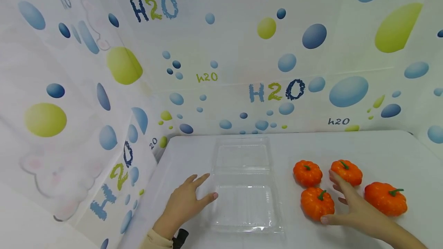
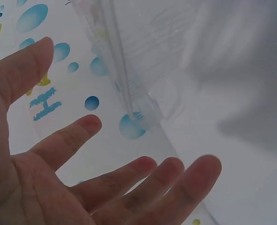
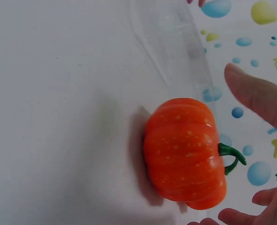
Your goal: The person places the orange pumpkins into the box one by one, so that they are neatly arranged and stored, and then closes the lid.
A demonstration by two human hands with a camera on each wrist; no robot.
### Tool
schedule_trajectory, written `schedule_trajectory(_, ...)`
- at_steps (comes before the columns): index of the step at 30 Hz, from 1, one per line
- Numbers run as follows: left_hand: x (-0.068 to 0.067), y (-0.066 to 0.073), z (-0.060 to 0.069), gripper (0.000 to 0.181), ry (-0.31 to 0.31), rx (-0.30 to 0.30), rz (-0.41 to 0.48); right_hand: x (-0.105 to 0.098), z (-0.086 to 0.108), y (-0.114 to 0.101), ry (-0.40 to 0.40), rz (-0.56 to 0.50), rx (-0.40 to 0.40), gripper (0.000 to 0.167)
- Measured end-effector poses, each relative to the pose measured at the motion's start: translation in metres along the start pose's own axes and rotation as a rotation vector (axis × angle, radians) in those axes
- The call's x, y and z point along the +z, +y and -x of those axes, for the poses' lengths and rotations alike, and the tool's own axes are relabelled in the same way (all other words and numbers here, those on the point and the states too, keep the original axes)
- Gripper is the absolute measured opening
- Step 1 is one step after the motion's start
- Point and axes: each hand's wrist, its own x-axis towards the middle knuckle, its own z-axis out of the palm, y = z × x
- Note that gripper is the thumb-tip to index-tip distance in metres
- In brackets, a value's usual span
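A clear plastic clamshell box [image 1: 243, 205] lies opened flat on the white table, its lid [image 1: 243, 156] folded back behind it. My left hand [image 1: 185, 203] hovers at the box's left side, fingers spread and holding nothing; the left wrist view shows the bare palm [image 2: 40, 187] too. On the right, my right hand [image 1: 356, 210] reaches over a small orange pumpkin [image 1: 315, 204] with a green stem, thumb and fingers apart around it. In the right wrist view a gap shows between the thumb [image 3: 255, 89] and that pumpkin [image 3: 183, 150].
Behind the near pumpkin sits another pumpkin [image 1: 307, 173]. A third pumpkin [image 1: 349, 172] lies beyond my right fingers, and a larger pumpkin [image 1: 385, 199] is to the right of that hand. A white curtain [image 1: 235, 41] with blue and green dots hangs along the table's back and left.
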Motion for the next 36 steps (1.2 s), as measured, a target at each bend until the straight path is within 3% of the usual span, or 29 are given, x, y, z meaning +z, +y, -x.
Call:
schedule_trajectory(8,0.006,-0.005,0.007,0.077,-0.062,0.021,0.100,0.008,-0.006,0.009,-0.029,-0.033,0.107,0.127)
schedule_trajectory(13,0.010,-0.008,0.009,0.076,-0.092,0.050,0.135,0.013,-0.007,0.013,-0.015,-0.028,0.108,0.130)
schedule_trajectory(20,0.013,-0.009,0.010,0.077,-0.150,0.038,0.179,0.017,-0.010,0.013,0.005,0.001,0.152,0.130)
schedule_trajectory(25,0.016,-0.011,0.009,0.077,-0.154,0.060,0.228,0.019,-0.012,0.010,0.021,0.018,0.194,0.130)
schedule_trajectory(30,0.018,-0.011,0.011,0.075,-0.178,0.067,0.346,0.020,-0.013,0.009,0.035,0.021,0.221,0.126)
schedule_trajectory(36,0.023,-0.009,0.012,0.073,-0.126,0.054,0.377,0.025,-0.013,0.011,0.039,-0.023,0.245,0.121)
